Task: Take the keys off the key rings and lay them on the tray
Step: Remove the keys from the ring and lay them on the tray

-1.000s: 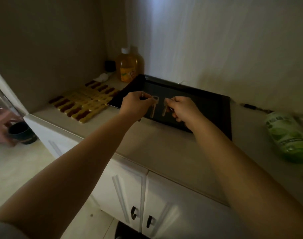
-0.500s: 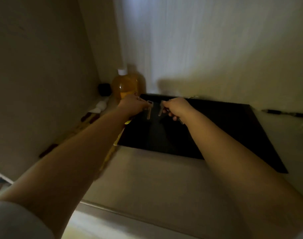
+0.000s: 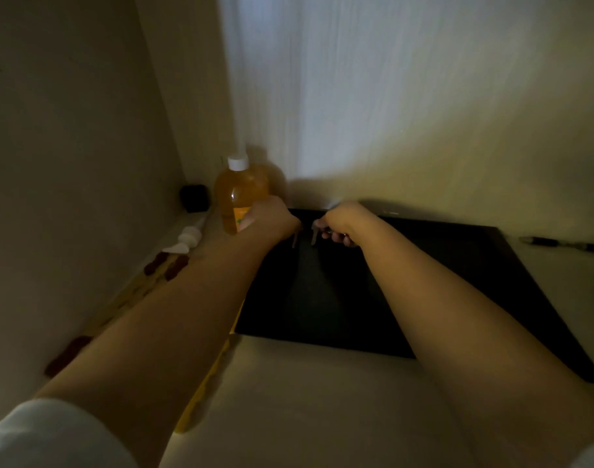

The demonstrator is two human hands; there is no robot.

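From the head view, we have both hands out over the far left part of the flat, black rectangular tray [image 3: 407, 298], which lies on the pale tabletop [image 3: 305, 400] against the wall. Our left hand [image 3: 272, 219] is clenched around the head of a small pale metal key [image 3: 294, 238] whose blade hangs down below the fist. Our right hand [image 3: 343, 222] pinches the head of a second pale metal key [image 3: 314, 235], blade also pointing down. Both keys hang just above the tray, close to each other, not yet touching it as far as we can tell. The key rings are hidden inside our fists, so we cannot say whether either key is free of its ring.

The step in hand looks like laying the keys down. To do it well, we lower each blade until its tip meets the tray, then tip the key flat and let go, keeping the two apart so they do not overlap. The light is dim, so we go slowly. We also keep our left hand clear of the amber plastic bottle with a white cap [image 3: 240, 194] standing just behind it.
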